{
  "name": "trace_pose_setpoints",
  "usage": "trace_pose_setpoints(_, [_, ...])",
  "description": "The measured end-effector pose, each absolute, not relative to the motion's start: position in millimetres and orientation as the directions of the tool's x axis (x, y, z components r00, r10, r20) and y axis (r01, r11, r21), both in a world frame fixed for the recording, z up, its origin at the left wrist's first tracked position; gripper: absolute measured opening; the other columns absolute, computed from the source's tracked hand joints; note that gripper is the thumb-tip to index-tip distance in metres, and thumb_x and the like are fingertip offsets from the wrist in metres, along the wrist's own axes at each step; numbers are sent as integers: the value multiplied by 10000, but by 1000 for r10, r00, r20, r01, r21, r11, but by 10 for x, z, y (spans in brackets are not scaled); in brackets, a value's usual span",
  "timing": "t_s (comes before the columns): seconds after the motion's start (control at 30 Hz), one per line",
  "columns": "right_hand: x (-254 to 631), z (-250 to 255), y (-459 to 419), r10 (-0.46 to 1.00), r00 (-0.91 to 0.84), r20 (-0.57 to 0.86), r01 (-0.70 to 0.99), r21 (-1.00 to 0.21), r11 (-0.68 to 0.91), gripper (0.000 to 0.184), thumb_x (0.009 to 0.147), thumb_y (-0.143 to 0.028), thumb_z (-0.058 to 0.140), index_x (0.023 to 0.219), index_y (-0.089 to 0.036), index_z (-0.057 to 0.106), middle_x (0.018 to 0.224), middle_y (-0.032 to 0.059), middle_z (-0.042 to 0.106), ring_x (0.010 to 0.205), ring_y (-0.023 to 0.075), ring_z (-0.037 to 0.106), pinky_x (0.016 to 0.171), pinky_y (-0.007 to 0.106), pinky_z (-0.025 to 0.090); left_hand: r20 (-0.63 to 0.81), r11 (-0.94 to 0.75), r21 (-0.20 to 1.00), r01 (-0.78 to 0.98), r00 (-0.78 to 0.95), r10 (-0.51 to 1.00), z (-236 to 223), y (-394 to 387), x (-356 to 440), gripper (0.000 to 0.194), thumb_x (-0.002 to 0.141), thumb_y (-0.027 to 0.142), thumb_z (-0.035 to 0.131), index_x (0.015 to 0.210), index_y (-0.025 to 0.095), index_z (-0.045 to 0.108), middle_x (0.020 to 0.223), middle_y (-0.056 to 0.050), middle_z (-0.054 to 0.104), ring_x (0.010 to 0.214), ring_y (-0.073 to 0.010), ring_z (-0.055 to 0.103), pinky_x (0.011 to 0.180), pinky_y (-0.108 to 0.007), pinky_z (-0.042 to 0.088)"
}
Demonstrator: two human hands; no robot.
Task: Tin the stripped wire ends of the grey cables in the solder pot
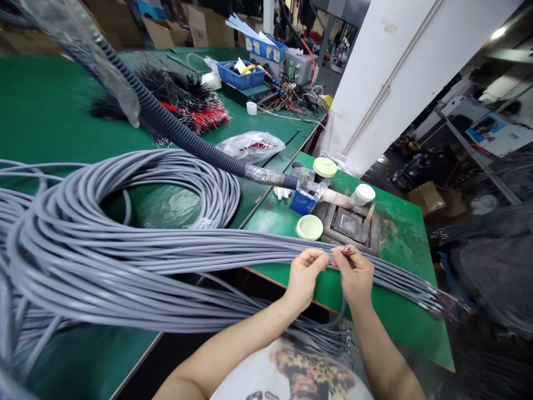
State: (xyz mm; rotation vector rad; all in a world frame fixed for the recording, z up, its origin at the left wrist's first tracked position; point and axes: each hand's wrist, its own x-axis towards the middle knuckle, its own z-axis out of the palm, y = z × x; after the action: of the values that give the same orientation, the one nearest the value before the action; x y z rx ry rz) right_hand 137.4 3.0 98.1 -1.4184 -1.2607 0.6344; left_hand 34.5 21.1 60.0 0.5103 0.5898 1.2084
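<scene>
Green tables fill a cluttered workshop, with cardboard boxes (195, 28) at the far end and a white pillar (383, 72) rising beside the nearest table (402, 244). Across that table lies a long bundle of grey cables (166, 258), which runs back into a big loose coil (183, 183) on the next table and out towards the right edge of the view. The left hand (303, 276) and right hand (353, 275) sit close together over the bundle, almost touching. Both grips are closed in a tight pinch: the left has hold of a grey cable (322, 256), and the right has thin red and dark wires (347, 251) sticking out from the cable end. Just past the hands, a pale green lid (309, 226) lies near a metal fixture (347, 222), a tape-wrapped blue box (306, 197) and a white lid (363, 194). Farther back are black corrugated conduit (175, 128), a heap of red and black wires (187, 105) and a blue bin (240, 75).
</scene>
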Motion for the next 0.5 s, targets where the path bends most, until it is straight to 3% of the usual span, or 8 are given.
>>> trace_pose_setpoints(0.1, [1440,1066,163,930,237,282,441,-884,155,147,851,-290,606,757,-187,651,693,-13,562,629,123,521,597,246,421,-150,305,710,-635,287,946,569,202,297,150,749,260,721,829,145,668,689,-2,631,621,-92,523,635,-218,422])
trace_pose_setpoints(0.17, [1505,1125,308,942,167,292,536,-828,162,180,852,-293,596,719,-179,639,661,-19,538,606,116,493,584,244,390,-105,263,817,-513,316,943,530,176,234,188,742,267,722,886,152,681,716,-15,645,634,-107,538,633,-227,428])
trace_pose_setpoints(0.27, [1599,1159,587,962,47,269,656,-734,174,271,844,-311,582,613,-170,572,605,-28,486,567,107,442,553,246,338,79,0,974,-227,338,938,439,131,139,119,772,262,684,838,166,705,718,-32,647,677,-139,551,665,-253,432])
trace_pose_setpoints(0.37, [1650,1116,867,980,-51,193,773,-614,161,341,830,-346,563,545,-173,492,565,-33,445,548,104,412,541,247,306,237,-242,970,-39,387,891,349,120,88,119,832,249,608,813,183,705,712,-45,653,704,-161,559,694,-277,432])
trace_pose_setpoints(0.5, [1634,1009,1132,990,-124,62,873,-467,139,369,800,-368,545,498,-178,450,512,-33,422,524,103,379,523,245,270,277,-311,951,7,433,858,304,157,73,140,853,241,573,808,179,690,690,-43,637,674,-158,556,658,-271,432])
